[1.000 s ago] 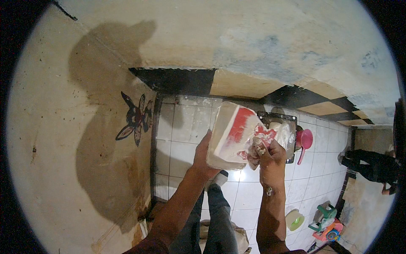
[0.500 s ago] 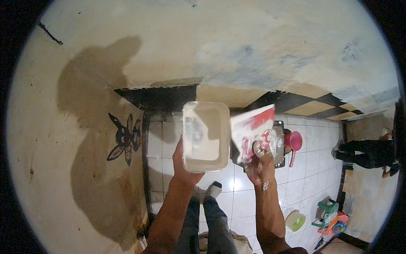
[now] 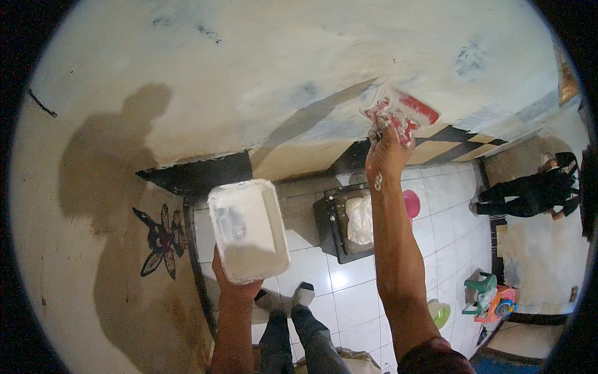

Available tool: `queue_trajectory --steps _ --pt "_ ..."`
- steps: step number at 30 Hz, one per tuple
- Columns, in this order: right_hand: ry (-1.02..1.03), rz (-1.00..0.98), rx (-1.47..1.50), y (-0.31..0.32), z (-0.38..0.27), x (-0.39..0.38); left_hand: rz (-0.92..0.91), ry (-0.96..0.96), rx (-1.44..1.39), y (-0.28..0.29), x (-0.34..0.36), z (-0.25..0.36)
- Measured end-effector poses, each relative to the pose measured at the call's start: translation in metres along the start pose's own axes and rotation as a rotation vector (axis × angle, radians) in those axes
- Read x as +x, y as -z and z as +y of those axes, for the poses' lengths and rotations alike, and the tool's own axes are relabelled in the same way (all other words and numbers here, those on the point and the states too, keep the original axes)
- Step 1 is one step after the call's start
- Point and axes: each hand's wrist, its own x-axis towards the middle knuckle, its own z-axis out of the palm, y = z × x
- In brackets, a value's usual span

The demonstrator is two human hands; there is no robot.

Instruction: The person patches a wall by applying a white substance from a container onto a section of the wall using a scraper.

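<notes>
My left hand (image 3: pixel 235 288) grips the near end of a pale rectangular tub (image 3: pixel 274 206) from below. Smooth white paste covers much of the tub's inside. Held out to the right, my right hand (image 3: pixel 390 153) is closed around a red putty spreader (image 3: pixel 418 109) smeared with white paste. The spreader is up at the patchy cream wall (image 3: pixel 299 56), on or very close to its surface; I cannot tell which. Paste also coats the right fingers, with a dab on the wrist.
A black bin (image 3: pixel 330 230) holding a white plastic bag (image 3: pixel 359 221) stands on the tiled floor (image 3: pixel 349 311). Beyond my right forearm are a pink dipper (image 3: pixel 411 203), a green bowl (image 3: pixel 440 313) and a green stool (image 3: pixel 478 292). Another person (image 3: pixel 529 196) stands at the far right.
My right hand has gone from beside the tub up to the wall with the spreader. The tub has moved left and lower in view, and it now tilts slightly.
</notes>
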Motion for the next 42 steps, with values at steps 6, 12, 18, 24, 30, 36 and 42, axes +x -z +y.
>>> queue_trajectory --steps 6,12,18,24,30,36,42 --pt "0.553 -0.003 -1.157 -0.017 -0.005 0.032 -0.039 0.067 -0.077 -0.007 -0.009 0.01" --pt "0.972 -0.313 -1.575 0.017 0.045 0.084 0.027 0.078 -0.098 -0.026 -0.01 -0.002" --pt "0.972 -0.288 -1.396 0.001 0.002 0.079 0.03 -0.011 -0.067 -0.021 -0.014 0.004" --pt "0.687 -0.388 -1.598 0.017 0.023 0.063 -0.01 0.023 -0.025 0.021 -0.014 0.001" --pt "0.853 -0.601 -1.672 0.003 0.037 0.103 0.008 0.06 -0.024 -0.038 -0.022 -0.029" --pt "0.623 -0.391 -1.274 0.03 -0.003 0.036 0.015 -0.001 -0.071 -0.027 -0.024 -0.027" --pt "0.244 -0.046 -0.753 0.022 -0.016 0.119 0.033 -0.04 -0.084 -0.057 -0.024 -0.027"
